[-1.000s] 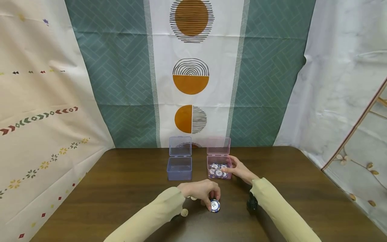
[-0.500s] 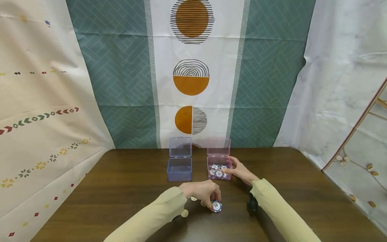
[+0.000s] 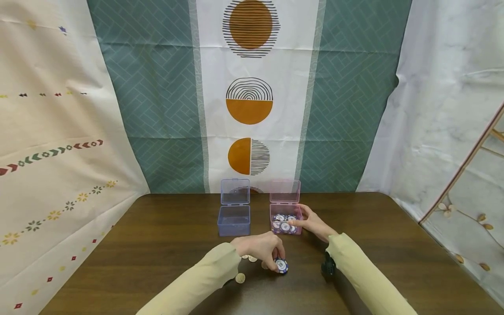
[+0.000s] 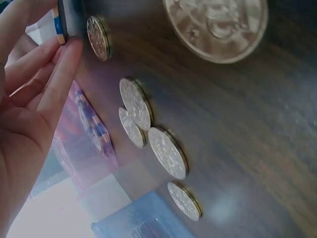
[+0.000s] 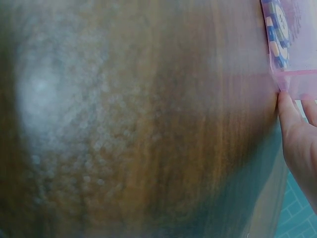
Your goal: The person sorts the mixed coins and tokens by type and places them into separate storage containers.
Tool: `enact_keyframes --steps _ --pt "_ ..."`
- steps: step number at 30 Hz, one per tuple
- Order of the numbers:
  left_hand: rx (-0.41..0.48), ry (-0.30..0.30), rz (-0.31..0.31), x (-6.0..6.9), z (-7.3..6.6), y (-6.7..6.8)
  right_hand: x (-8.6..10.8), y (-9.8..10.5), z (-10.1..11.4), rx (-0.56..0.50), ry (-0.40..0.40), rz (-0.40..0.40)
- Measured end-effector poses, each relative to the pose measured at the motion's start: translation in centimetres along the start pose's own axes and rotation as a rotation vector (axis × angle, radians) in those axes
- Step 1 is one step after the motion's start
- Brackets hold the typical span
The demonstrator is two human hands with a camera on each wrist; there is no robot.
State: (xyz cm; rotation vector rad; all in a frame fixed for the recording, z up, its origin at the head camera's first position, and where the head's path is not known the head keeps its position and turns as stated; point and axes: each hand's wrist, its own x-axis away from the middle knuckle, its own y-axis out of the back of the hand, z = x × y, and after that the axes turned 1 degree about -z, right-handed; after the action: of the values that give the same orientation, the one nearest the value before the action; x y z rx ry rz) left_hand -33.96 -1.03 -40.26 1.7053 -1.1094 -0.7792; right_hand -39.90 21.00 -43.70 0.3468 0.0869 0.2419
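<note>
My left hand (image 3: 260, 246) pinches a blue-and-white poker chip (image 3: 281, 265) between thumb and fingers, low over the table's middle. In the left wrist view the chip (image 4: 59, 26) shows edge-on at the fingertips. Several gold coins (image 4: 167, 152) lie near that hand, partly hidden by it in the head view. At the back, my right hand (image 3: 313, 223) holds the right side of a clear pink plastic box (image 3: 281, 208), thumb at its front corner. The box's lid is up, and several like chips (image 3: 285, 226) are inside. In the right wrist view the thumb (image 5: 288, 111) touches the box's corner.
A clear blue plastic box (image 3: 234, 229), lid up, stands left of the pink one with a gap between them. One gold coin (image 3: 240, 278) lies by the left sleeve. Patterned cloths hang behind and beside the brown wooden table (image 3: 165, 236).
The chip in my left hand has turned and tilted slightly, after a small shift right and back. My right hand stays on the pink box.
</note>
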Motion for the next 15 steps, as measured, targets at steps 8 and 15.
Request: enact_keyframes --steps 8,15 --pt "0.003 0.01 -0.088 0.0 0.7 1.4 0.1 0.0 0.0 0.028 -0.004 0.009" --pt "0.028 0.057 -0.201 0.2 1.2 3.6 0.2 0.1 0.1 0.02 0.003 0.016"
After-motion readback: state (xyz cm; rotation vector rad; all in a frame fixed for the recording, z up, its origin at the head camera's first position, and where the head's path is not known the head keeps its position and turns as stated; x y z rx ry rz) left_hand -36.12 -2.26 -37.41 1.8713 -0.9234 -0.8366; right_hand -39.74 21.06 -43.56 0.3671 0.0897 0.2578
